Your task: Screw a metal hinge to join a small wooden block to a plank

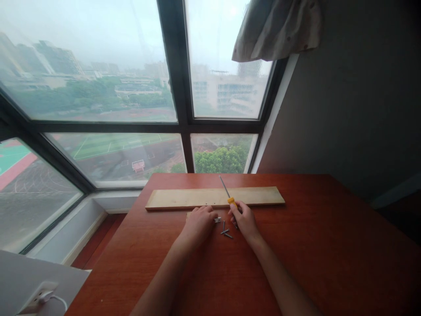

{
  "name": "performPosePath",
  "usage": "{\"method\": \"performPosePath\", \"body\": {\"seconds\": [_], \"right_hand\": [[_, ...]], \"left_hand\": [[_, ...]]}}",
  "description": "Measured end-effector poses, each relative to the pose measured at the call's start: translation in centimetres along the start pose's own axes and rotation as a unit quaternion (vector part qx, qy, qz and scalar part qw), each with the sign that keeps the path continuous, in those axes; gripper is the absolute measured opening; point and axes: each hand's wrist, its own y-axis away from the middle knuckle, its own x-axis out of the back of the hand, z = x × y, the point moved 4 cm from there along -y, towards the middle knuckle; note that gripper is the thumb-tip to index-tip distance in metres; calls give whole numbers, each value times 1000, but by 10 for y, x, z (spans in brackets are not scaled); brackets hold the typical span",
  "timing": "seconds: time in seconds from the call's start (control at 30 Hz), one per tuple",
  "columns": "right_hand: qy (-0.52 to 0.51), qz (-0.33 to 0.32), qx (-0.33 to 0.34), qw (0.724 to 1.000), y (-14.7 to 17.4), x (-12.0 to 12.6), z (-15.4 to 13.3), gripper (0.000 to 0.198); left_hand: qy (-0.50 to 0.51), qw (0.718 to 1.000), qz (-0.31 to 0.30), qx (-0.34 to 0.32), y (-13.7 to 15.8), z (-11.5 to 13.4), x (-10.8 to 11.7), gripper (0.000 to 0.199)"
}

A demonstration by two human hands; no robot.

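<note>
My right hand is closed round the yellow handle of a screwdriver. Its thin metal shaft points up and away, over a long pale wooden board that lies flat across the table. Curled fingers of my left hand rest low at the board's near edge, beside a small shiny metal piece. A bit of light wood peeks out behind that hand; what the fingers grip is mostly hidden. Several loose screws lie between my hands, and another is partly covered by my right hand.
The reddish-brown table reaches up to large dark-framed windows. A grey wall stands to the right, with a curtain hanging above. A plugged-in white charger sits at the lower left.
</note>
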Motion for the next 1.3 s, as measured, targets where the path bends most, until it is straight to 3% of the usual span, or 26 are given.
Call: {"method": "performPosePath", "body": {"seconds": [0.23,0.63,1.3], "right_hand": [[3,-5,1,1000,0,0,0,43],[-6,-5,-8,1000,-1,-1,2,47],[4,-4,-6,1000,-1,0,4,47]], "left_hand": [[9,999,38,31,0,-5,0,19],[-19,980,171,97,-2,-26,1,19],[-36,981,170,89,-5,-30,-4,18]]}}
